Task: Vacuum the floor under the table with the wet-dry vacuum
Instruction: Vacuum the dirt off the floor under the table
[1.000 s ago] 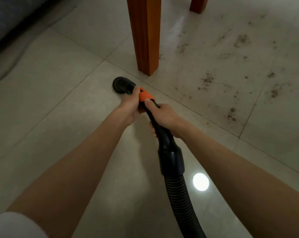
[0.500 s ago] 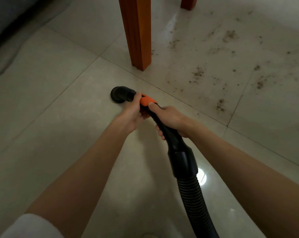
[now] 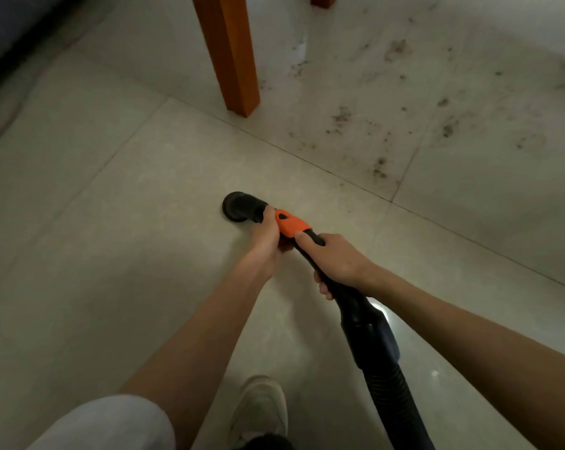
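Both hands hold the vacuum wand: left hand (image 3: 266, 233) wrapped near the nozzle (image 3: 239, 206), right hand (image 3: 334, 258) wrapped behind the orange collar (image 3: 290, 225). The nozzle rests on the floor (image 3: 112, 222). The dirt (image 3: 380, 168) lies ahead and right, beyond the table leg (image 3: 232, 53); the wand axis points forward-left, away from it.

Pale floor tiles (image 3: 96, 222), dim light

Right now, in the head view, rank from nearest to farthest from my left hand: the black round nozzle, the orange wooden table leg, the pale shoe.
From the left hand:
1. Black round nozzle, just ahead-left on the floor.
2. Orange wooden table leg, ahead.
3. Pale shoe, behind, at the bottom edge; too close to the leg to rank firmly.
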